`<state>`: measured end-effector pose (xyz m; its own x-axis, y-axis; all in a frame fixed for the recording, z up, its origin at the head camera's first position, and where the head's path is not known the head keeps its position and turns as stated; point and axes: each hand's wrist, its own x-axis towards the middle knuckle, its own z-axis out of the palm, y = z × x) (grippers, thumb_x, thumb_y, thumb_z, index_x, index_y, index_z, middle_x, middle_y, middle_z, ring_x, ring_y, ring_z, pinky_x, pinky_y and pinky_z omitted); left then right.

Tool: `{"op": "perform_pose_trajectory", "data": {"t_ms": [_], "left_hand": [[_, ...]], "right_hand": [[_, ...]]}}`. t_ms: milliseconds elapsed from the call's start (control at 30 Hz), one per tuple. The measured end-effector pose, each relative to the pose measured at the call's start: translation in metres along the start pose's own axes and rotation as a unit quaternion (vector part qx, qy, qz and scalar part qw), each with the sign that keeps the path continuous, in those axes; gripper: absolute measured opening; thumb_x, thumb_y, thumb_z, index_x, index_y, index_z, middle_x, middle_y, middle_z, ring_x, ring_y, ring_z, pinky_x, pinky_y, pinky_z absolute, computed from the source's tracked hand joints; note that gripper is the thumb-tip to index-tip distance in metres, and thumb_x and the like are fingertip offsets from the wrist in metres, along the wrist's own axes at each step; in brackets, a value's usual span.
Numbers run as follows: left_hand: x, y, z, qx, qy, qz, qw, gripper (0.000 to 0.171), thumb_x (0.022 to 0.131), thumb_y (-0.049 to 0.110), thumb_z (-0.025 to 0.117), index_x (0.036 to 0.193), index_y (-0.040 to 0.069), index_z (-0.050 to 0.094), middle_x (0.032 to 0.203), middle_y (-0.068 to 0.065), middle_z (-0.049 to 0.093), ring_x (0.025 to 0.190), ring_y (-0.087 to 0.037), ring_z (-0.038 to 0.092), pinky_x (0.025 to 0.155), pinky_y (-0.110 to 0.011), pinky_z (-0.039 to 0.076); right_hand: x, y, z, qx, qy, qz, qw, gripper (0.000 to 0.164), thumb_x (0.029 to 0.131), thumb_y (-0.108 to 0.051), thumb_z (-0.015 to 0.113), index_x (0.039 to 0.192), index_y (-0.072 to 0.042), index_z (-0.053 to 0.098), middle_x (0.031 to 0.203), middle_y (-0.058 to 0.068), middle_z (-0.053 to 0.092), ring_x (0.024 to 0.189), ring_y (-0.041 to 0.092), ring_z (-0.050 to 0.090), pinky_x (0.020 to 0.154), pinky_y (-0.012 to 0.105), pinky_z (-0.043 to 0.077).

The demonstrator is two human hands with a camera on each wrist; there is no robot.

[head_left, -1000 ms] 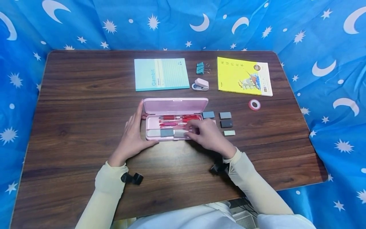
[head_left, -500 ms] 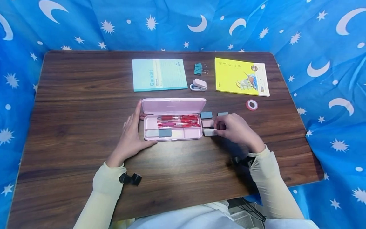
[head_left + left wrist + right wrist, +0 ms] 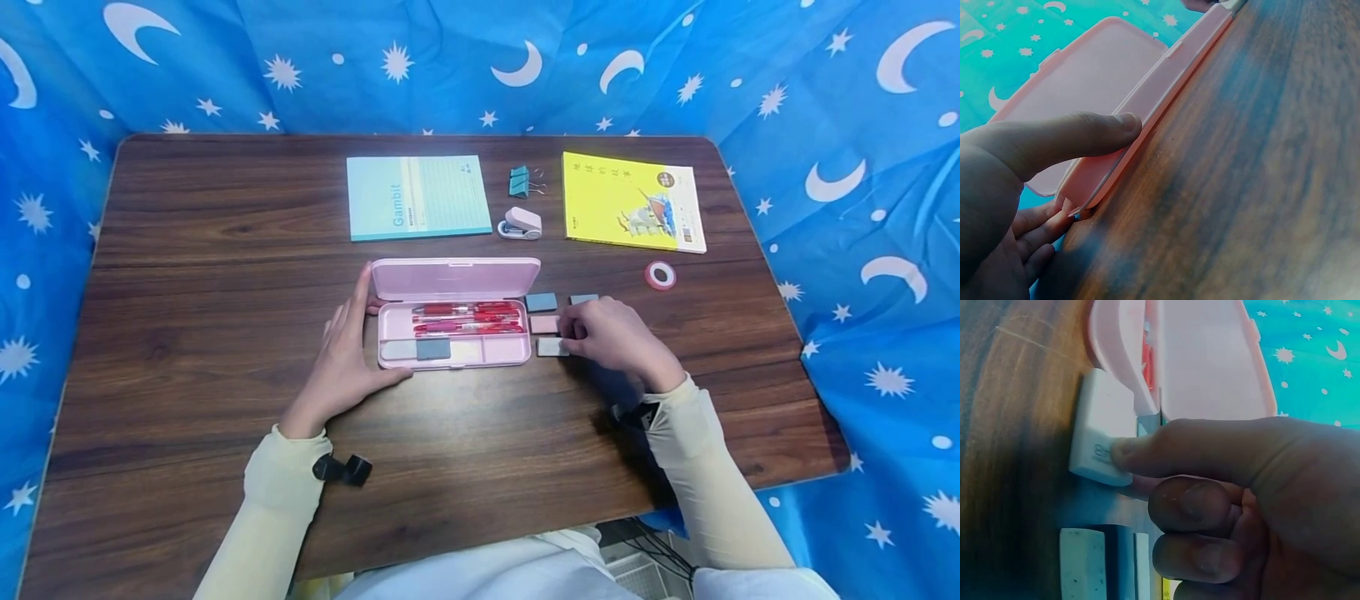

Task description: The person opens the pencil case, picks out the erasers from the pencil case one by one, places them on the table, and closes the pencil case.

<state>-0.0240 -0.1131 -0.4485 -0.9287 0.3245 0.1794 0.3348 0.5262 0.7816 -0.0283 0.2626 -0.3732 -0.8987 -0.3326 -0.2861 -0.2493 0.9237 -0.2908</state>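
Note:
An opened pink pencil case (image 3: 506,350) holds red pens (image 3: 468,318) in its back section. In the front section sit a white eraser (image 3: 398,350) and a grey eraser (image 3: 433,348). My left hand (image 3: 337,358) holds the case's left end, its thumb against the front wall (image 3: 1124,125) and its fingers around the end and back. Right of the case, my right hand (image 3: 611,335) pinches a second white eraser (image 3: 1100,431) between thumb and index finger, low over the table. Its other fingers are curled in. Beside it lies a pink eraser (image 3: 543,324).
A blue-grey eraser (image 3: 541,302) and a grey one (image 3: 584,299) lie behind the right hand; a pale green eraser (image 3: 1083,562) shows below it in the right wrist view. Farther back are a notebook (image 3: 420,197), binder clip (image 3: 519,182), stapler (image 3: 521,222), yellow book (image 3: 626,200) and tape roll (image 3: 661,276).
My right hand has moved right, taking the white eraser from the case's front section to the table beside the case. My left hand has stayed on the case.

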Motion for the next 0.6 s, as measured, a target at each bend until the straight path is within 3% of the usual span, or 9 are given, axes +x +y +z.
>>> {"op": "perform_pose_trajectory", "data": {"t_ms": [433,600], "left_hand": [[0.000,0.000,-0.001,0.004,0.000,-0.006,1.0000,0.146,0.059,0.027,0.099,0.163,0.034,-0.003,0.143,-0.012,0.048,0.130,-0.032,0.040,0.112,-0.062,0.021],[0.000,0.001,-0.001,0.003,-0.003,-0.010,0.9999,0.146,0.059,0.028,0.099,0.162,0.035,-0.004,0.147,-0.012,0.046,0.133,-0.033,0.039,0.113,-0.062,0.020]], "right_hand": [[-0.002,-0.004,0.006,-0.001,0.015,0.007,1.000,0.006,0.087,-0.021,0.079,0.091,-0.016,0.078,0.062,-0.005,0.058,0.057,0.015,0.050,0.054,0.032,0.036],[-0.007,-0.014,0.003,0.025,0.070,-0.006,0.997,0.008,0.089,-0.023,0.077,0.089,-0.015,0.077,0.062,-0.005,0.059,0.056,0.013,0.050,0.055,0.032,0.037]]}}
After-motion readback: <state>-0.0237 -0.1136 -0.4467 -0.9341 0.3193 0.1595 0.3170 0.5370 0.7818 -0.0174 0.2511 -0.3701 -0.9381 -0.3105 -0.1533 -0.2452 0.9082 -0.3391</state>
